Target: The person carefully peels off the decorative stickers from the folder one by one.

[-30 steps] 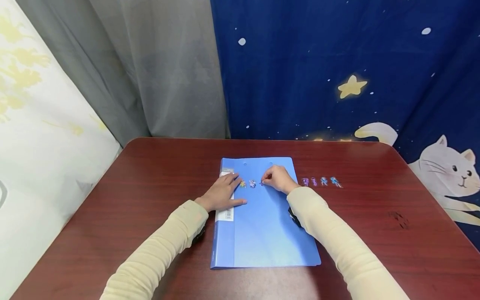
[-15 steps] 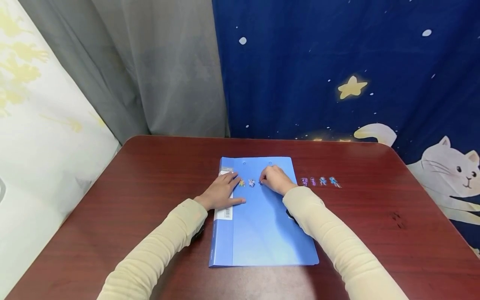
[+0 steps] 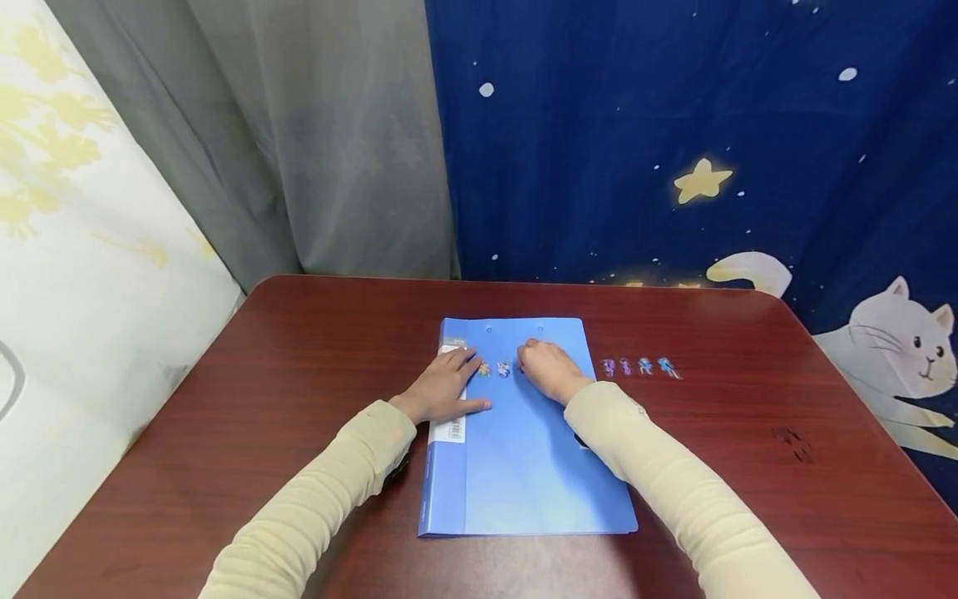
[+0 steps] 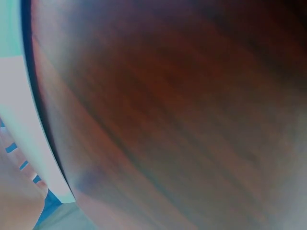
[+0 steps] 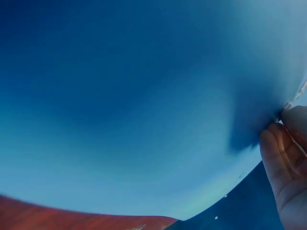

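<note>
A blue folder (image 3: 546,466) lies on the table, a white label strip (image 3: 453,429) along its left side. My left hand (image 3: 441,384) rests on its left part with fingers spread. Beside those fingertips sit a yellow figure sticker (image 3: 484,368) and a whitish one, the white-and-purple sticker (image 3: 504,369), in a row on the cover. Further right in that row, my right hand (image 3: 552,368) has its fingers curled and its fingertips down on the cover, pinching a small sticker mostly hidden beneath them. The right wrist view shows thumb and fingers (image 5: 272,148) meeting at the folder's surface.
Several small figure stickers, purple to blue, lie in a row on the table right of the folder, among them a light-blue sticker (image 3: 645,366). The dark red table (image 3: 299,349) has a scuffed patch (image 3: 793,443) at right. Curtains (image 3: 599,150) hang behind its far edge.
My right hand has shifted slightly left and its fingertips now cover the small sticker that showed before. The left hand stays in place on the folder.
</note>
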The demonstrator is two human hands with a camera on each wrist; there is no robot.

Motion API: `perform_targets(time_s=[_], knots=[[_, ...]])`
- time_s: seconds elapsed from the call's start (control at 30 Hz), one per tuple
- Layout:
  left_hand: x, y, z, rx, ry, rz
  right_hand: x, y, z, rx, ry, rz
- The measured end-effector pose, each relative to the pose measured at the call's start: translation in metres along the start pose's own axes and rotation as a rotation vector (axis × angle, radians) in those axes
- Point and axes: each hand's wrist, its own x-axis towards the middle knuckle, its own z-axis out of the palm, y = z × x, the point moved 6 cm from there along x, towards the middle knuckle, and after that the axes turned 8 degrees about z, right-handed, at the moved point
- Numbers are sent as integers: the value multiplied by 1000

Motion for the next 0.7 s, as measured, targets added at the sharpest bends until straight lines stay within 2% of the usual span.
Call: perform_targets(time_s=[0.23, 0.53, 0.7], knots=[[0, 0, 0, 4, 2, 4, -3, 0, -1, 1, 50, -28], [-1, 1, 1, -8, -4, -5, -2, 7, -1, 133, 5, 35], [0, 0, 1, -2, -4, -4, -2, 9, -1, 154, -12, 26]])
